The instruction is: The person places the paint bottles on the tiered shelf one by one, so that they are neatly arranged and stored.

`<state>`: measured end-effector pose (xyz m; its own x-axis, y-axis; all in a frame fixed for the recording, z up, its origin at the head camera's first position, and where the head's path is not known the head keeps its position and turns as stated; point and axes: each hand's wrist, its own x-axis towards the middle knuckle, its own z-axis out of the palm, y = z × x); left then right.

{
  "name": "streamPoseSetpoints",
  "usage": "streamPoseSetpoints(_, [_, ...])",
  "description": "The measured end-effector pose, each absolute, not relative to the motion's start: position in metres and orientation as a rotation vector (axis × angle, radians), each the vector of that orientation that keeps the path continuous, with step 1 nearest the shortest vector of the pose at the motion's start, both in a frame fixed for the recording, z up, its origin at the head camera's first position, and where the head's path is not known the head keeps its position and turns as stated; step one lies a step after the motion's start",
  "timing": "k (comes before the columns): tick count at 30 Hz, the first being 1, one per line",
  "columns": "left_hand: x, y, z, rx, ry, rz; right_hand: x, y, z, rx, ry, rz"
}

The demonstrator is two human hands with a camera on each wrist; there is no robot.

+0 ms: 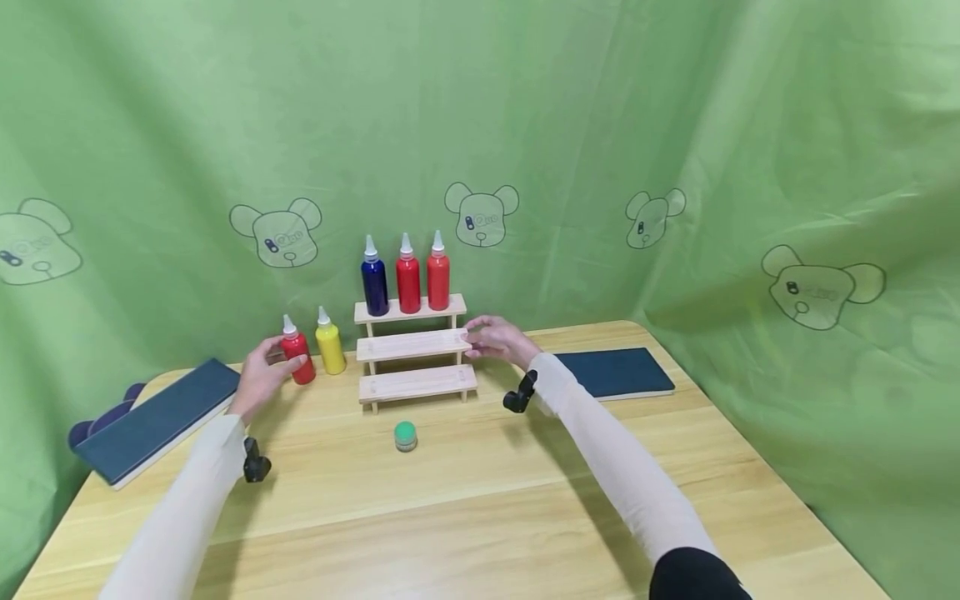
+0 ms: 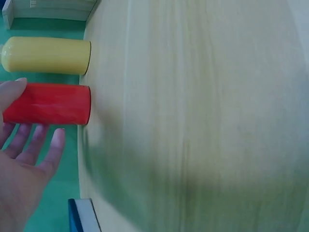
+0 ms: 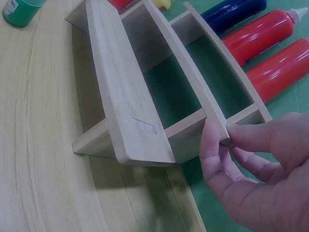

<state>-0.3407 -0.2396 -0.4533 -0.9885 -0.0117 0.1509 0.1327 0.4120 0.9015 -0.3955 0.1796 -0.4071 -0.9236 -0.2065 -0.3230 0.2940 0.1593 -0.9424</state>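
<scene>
My left hand [image 1: 258, 379] holds a red squeeze bottle [image 1: 302, 369] with a white pointed nozzle, thumb on one side and fingers on the other. Close beside it stands a yellow squeeze bottle [image 1: 330, 347]. With thumb and fingertips, my right hand [image 1: 501, 340] pinches the right end of the middle tier of a three-tier wooden display stand [image 3: 123, 87]. On the stand's top tier, one dark blue bottle [image 1: 375, 285] and two red bottles, one in the middle [image 1: 408, 283] and one at the right [image 1: 438, 280], stand upright in a row.
A small green-lidded jar [image 1: 405, 436] sits in front of the stand. At the table's left lies a dark blue book-like block [image 1: 161, 421] over a purple object [image 1: 112, 414]; another dark blue one [image 1: 618, 372] lies at right. A green curtain [image 1: 555, 125] hangs behind.
</scene>
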Motion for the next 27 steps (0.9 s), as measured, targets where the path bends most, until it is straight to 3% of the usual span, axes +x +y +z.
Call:
streamPoseSetpoints(12, [-0.334,-0.243,-0.453,-0.143,-2.458,-1.599,-0.394,0.181,-0.407,0.068,2.106,-1.796])
streamPoseSetpoints(27, [-0.332,-0.243,-0.411,-0.197,-2.294,-1.718,-0.396,0.181,-0.408,0.054,2.114,-1.785])
